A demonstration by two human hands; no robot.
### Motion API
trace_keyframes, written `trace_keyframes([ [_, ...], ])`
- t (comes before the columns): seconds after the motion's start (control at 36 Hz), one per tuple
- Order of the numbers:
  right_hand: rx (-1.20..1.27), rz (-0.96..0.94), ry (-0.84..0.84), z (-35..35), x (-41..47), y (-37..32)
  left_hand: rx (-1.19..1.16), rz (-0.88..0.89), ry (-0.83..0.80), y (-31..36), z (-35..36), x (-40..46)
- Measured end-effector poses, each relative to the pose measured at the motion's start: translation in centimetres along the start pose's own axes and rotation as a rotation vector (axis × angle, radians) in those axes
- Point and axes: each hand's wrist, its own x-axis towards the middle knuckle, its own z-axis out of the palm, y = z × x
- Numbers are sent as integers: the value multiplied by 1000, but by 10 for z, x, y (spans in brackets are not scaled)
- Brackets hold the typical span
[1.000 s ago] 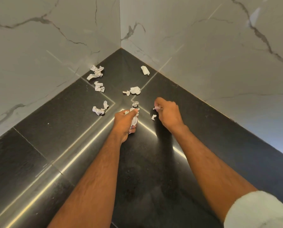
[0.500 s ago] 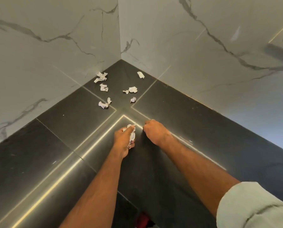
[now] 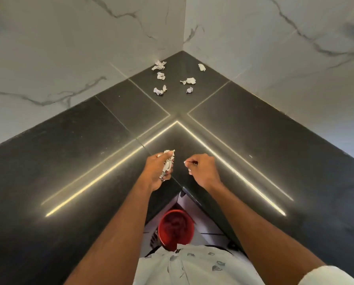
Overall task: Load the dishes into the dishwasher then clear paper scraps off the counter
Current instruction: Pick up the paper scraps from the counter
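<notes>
Six paper scraps (image 3: pixel 159 91) lie loose on the dark desk (image 3: pixel 69 161), well beyond my fingers, gathered in the far corner where the two marble walls (image 3: pixel 89 48) meet. My left hand (image 3: pixel 157 171) has its fingers (image 3: pixel 168 177) curled round a crumpled wad of paper (image 3: pixel 168 161), the top of which sticks out above my thumb. My right hand (image 3: pixel 203 169) sits just beside it, apart from it, its fingers curled in; thumb and forefinger pinch a tiny white bit (image 3: pixel 185 162), too small to tell more about. Both hands hover over the near inner corner of the desk, between the two bright reflected light lines (image 3: pixel 102 177) that meet in a point ahead of my fingers. Below my wrists, down past the desk's edge, a red bucket (image 3: pixel 175 227) stands on the floor, partly hidden by my pale patterned shirt (image 3: pixel 192 268). No scrap lies within touch of either hand.
</notes>
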Motion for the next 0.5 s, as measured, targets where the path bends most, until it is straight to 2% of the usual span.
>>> trace_keyframes([
  [0.22, 93, -55, -118, 22, -84, 17, -41, -75, 188, -76, 0, -90],
  [0.5, 133, 133, -175, 54, -164, 73, -197, -245, 205, -174, 3, -136],
])
